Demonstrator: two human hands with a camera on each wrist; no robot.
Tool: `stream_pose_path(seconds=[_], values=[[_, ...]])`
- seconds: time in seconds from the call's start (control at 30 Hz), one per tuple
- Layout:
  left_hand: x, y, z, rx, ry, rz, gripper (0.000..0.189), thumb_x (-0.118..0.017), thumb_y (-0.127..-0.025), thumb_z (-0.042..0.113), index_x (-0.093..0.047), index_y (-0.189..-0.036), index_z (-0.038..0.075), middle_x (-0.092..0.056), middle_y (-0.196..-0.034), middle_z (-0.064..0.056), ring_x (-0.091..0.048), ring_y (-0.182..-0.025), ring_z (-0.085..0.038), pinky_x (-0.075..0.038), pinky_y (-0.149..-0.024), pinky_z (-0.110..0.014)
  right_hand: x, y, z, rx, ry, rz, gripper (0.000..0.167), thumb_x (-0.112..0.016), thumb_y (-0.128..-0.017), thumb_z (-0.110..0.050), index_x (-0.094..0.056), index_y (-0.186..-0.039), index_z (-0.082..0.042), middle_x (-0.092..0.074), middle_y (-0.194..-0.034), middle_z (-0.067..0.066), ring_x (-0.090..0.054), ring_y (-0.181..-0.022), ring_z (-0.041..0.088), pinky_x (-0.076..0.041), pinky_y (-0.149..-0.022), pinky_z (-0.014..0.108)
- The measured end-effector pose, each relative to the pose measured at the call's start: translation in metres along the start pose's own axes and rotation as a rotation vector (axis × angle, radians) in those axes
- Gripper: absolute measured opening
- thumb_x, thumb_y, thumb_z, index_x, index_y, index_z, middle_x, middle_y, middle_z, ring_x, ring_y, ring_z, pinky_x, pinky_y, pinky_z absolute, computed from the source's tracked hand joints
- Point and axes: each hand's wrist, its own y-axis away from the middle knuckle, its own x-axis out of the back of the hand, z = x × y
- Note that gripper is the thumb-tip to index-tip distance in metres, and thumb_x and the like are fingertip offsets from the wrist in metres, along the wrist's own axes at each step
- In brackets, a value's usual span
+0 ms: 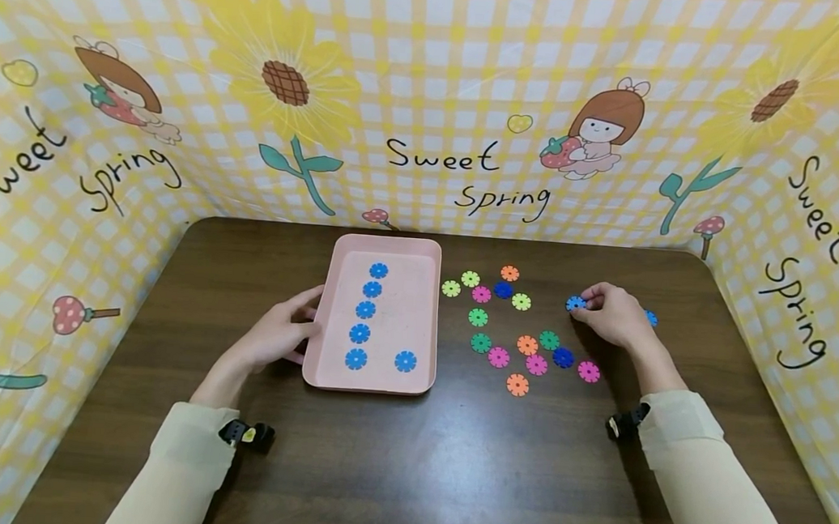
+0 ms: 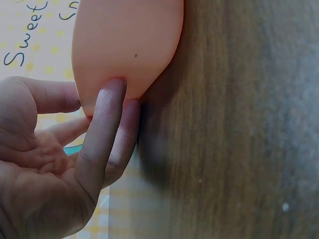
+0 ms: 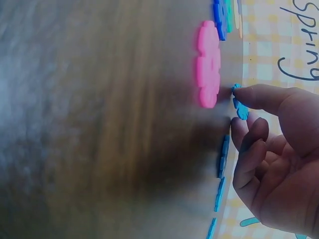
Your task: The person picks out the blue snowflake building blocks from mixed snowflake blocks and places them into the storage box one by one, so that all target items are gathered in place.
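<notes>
In the head view, my left hand (image 1: 279, 333) rests its fingers along the outer left wall of a pink tray (image 1: 319, 312). The left wrist view shows slightly bent fingers (image 2: 102, 134) touching the tray's outer side (image 2: 132, 40). Inside the tray, several light blue snowflake discs form a column, one being a disc (image 1: 365, 309), and another disc (image 1: 405, 362) lies at lower right. Over at the right, my right hand (image 1: 613, 312) pinches a light blue snowflake disc (image 1: 576, 303) between thumb and fingertips. Another blue disc (image 1: 651, 318) shows partly behind that hand.
Loose discs in several colours lie between tray and right hand, among them a pink disc (image 1: 589, 371), an orange disc (image 1: 517, 384) and a dark blue disc (image 1: 563, 357). A patterned yellow cloth (image 1: 432, 84) surrounds the brown table (image 1: 376, 470) at back and sides.
</notes>
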Motion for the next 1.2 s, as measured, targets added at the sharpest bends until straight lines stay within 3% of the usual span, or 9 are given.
stream_pose_path(seconds=[0.4,0.57,0.83,1.2], values=[[0.0,-0.001,-0.001,-0.008,-0.006,-0.002,0.069,-0.052,-0.105,0.013,-0.022,-0.167,0.019,-0.044,-0.141,-0.028,-0.066,-0.098,-0.034,-0.063,-0.069,-0.044,-0.001,0.004,-0.005,0.084,-0.032,0.04,0.02,-0.065,-0.102,-0.022,-0.068,-0.115,-0.007,-0.068,-0.102,0.013,-0.058,-0.087,0.031,-0.048,-0.075,0.042],[0.0,-0.001,-0.001,-0.007,-0.004,-0.001,0.07,-0.052,-0.105,0.013,-0.022,-0.167,0.019,-0.043,-0.141,-0.028,-0.065,-0.098,-0.034,-0.063,-0.069,-0.044,-0.001,0.005,-0.009,0.136,-0.026,0.062,0.02,-0.064,-0.103,-0.02,-0.072,-0.117,-0.009,-0.071,-0.103,0.012,-0.06,-0.089,0.031,-0.05,-0.078,0.045],[0.001,0.0,-0.001,-0.001,0.0,-0.005,0.07,-0.052,-0.105,0.014,-0.021,-0.167,0.021,-0.043,-0.142,-0.028,-0.066,-0.098,-0.034,-0.063,-0.07,-0.044,-0.004,0.01,-0.033,0.203,-0.07,0.098,0.019,-0.067,-0.102,-0.021,-0.074,-0.115,-0.009,-0.073,-0.105,0.01,-0.064,-0.093,0.029,-0.052,-0.076,0.042],[0.001,0.001,0.001,-0.006,0.001,-0.005,0.07,-0.052,-0.105,0.014,-0.021,-0.167,0.021,-0.043,-0.142,-0.028,-0.066,-0.098,-0.035,-0.063,-0.07,-0.045,-0.023,0.018,-0.072,0.27,-0.14,0.062,0.016,-0.069,-0.102,-0.022,-0.075,-0.114,-0.014,-0.072,-0.108,0.005,-0.053,-0.071,0.026,-0.046,-0.059,0.038]])
